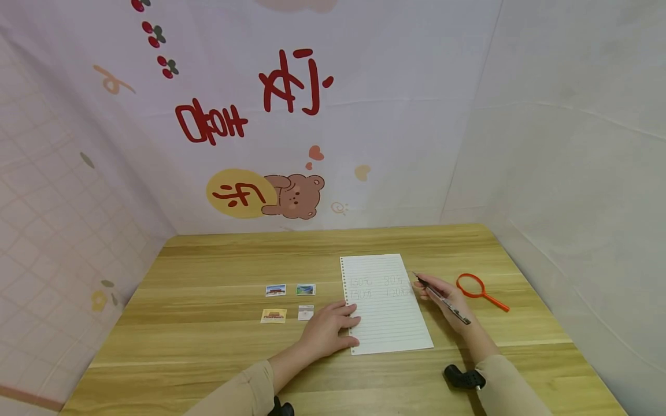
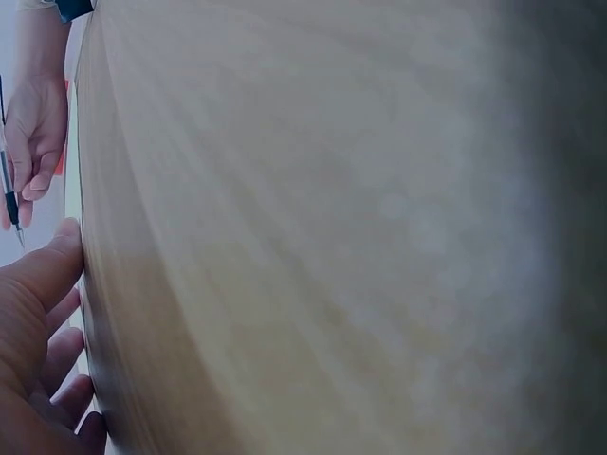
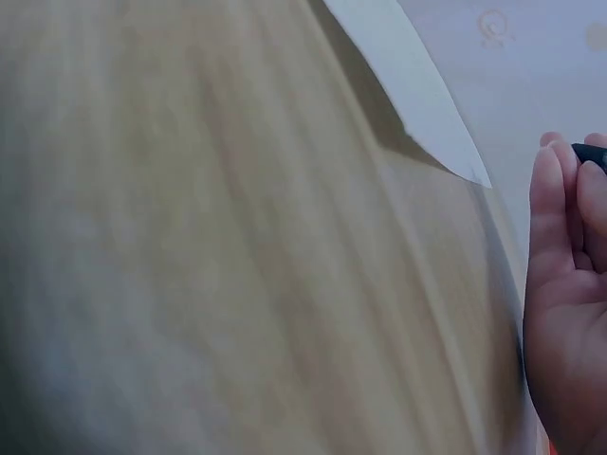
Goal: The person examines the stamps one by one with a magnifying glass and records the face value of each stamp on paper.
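A sheet of lined paper [image 1: 387,318] with punched holes along its left edge lies on the table, a few handwritten figures on its upper half. My left hand [image 1: 330,329] rests on the paper's left edge with fingers spread. Just off the right edge, my right hand [image 1: 444,297] pinches a pen [image 1: 447,304], its tip pointing toward the upper right of the sheet. The left wrist view also shows the pen [image 2: 9,190] in the right hand, tip down. In the right wrist view the right hand [image 3: 569,313] is partly cut off, with only a dark bit of pen visible.
Several small stamps lie left of the paper: a blue one [image 1: 276,290], a green one [image 1: 306,290], a yellow one [image 1: 273,315] and a pale one [image 1: 306,312]. A red magnifying glass [image 1: 483,292] is right of my right hand. Printed cloth [image 1: 395,144] surrounds the wooden table [image 1: 208,346].
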